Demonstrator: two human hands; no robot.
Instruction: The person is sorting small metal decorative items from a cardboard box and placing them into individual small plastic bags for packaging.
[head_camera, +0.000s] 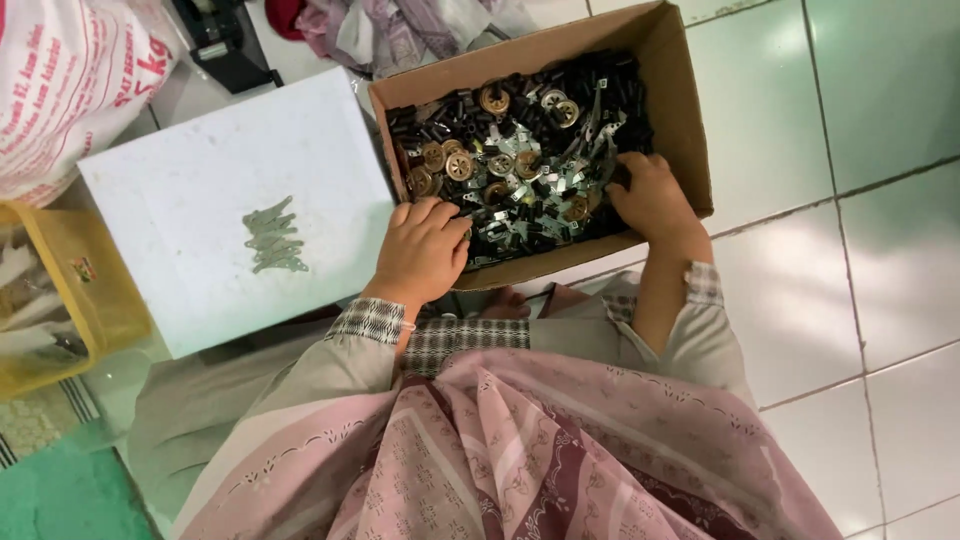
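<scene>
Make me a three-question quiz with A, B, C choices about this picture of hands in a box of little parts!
1. Where is the small pile of flat metal pieces?
A. on the white board
B. in the yellow basket
C. on the floor tiles

2. What colour is the basket at the left edge?
A. blue
B. yellow
C. black

3. Where are both hands?
A. in the air
B. on the white board
C. in the cardboard box

Answers: 1 A, it lies on the white board. 2 B, its wall is yellow. 3 C, the left hand and right hand reach into the cardboard box.
</scene>
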